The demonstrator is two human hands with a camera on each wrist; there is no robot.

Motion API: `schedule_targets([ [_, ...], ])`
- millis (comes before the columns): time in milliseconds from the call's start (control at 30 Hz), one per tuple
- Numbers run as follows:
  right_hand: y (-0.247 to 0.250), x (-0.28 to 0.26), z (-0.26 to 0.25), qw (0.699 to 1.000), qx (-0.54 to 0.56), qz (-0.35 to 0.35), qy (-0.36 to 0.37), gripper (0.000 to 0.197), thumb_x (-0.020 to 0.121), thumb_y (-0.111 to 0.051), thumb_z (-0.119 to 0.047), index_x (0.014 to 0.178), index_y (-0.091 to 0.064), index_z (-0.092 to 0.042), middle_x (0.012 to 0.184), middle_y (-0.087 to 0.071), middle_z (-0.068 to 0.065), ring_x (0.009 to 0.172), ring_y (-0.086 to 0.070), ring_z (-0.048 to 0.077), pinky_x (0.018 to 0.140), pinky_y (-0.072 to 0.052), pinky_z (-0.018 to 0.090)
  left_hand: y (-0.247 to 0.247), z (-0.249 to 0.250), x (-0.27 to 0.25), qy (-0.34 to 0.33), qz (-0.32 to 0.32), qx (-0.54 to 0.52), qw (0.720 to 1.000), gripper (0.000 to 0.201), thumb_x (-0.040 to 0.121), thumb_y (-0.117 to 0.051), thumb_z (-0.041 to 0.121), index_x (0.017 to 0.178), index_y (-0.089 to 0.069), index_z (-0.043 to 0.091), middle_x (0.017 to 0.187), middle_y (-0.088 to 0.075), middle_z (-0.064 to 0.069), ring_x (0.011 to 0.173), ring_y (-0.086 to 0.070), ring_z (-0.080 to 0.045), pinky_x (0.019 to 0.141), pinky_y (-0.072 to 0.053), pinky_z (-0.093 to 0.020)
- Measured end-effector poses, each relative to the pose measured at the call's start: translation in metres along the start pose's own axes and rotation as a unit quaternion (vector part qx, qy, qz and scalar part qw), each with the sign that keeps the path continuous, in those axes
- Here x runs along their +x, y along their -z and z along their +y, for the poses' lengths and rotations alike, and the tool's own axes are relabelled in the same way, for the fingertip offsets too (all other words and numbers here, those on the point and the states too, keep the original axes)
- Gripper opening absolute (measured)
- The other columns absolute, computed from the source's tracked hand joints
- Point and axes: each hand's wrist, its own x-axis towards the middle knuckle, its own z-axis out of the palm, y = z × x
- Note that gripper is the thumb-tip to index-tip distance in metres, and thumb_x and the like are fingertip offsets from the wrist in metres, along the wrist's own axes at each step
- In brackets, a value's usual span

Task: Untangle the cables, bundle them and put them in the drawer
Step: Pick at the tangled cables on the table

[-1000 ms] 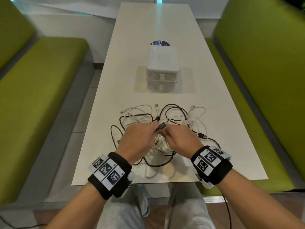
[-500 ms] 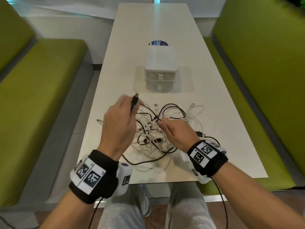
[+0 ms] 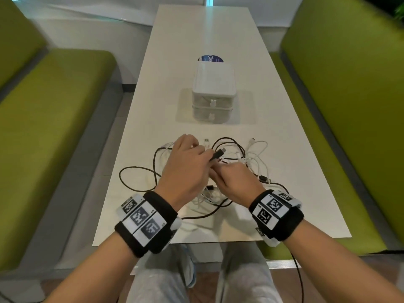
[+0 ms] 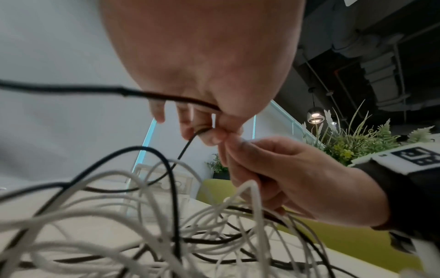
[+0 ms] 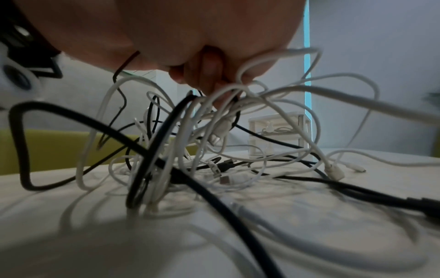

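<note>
A tangle of black and white cables [image 3: 251, 162] lies on the white table [image 3: 284, 171] near its front edge. My left hand [image 3: 208, 157] pinches a black cable just behind its plug [image 3: 219, 152], which points right. In the left wrist view the left hand [image 4: 209, 131] has that black cable [image 4: 71, 88] running out to the left. My right hand [image 3: 216, 172] sits close beside it and grips strands of the tangle. In the right wrist view its fingers [image 5: 214, 75] curl round white and black loops [image 5: 190, 141], lifting them off the table. A white two-drawer unit [image 3: 213, 92] stands behind the tangle, both drawers closed.
Green benches [image 3: 54, 127] [image 3: 349, 106] run along both sides of the table. A blue round sticker [image 3: 211, 59] lies behind the drawer unit. A slack black loop [image 3: 122, 180] reaches toward the table's left edge. My knees show below the front edge.
My left hand, raised to the left with the black plug half a second ago, has come back down next to the right hand. A black loop now lies slack on the left.
</note>
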Motion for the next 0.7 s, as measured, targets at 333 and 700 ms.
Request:
schedule_targets([
  [333,0.001,0.005,0.011,0.995,0.091,0.034,-0.024,0.024,0.098,-0.032,-0.045,0.077,-0.029,-0.033,0.052,-0.037,-0.013,0.049,-0.042,0.0,0.05,-0.023,0.021,0.046,0.019,0.004,0.077,0.145,-0.242,0.956,0.032,0.098,-0.038,0.025,0.107,-0.069,0.023,0.085,-0.049,0.003,0.09,-0.037,-0.008,0.083,-0.038,-0.029],
  [700,-0.003,0.008,0.027,0.984,0.128,0.011,-0.125,0.039,0.103,-0.034,-0.039,0.064,-0.04,-0.038,0.049,-0.04,-0.009,0.047,-0.039,0.006,0.055,-0.03,0.027,0.053,0.006,0.008,0.141,0.146,-0.222,0.954,0.035,0.099,-0.031,0.029,0.109,-0.063,0.018,0.099,-0.064,0.0,0.097,-0.054,-0.023,0.087,-0.047,-0.046],
])
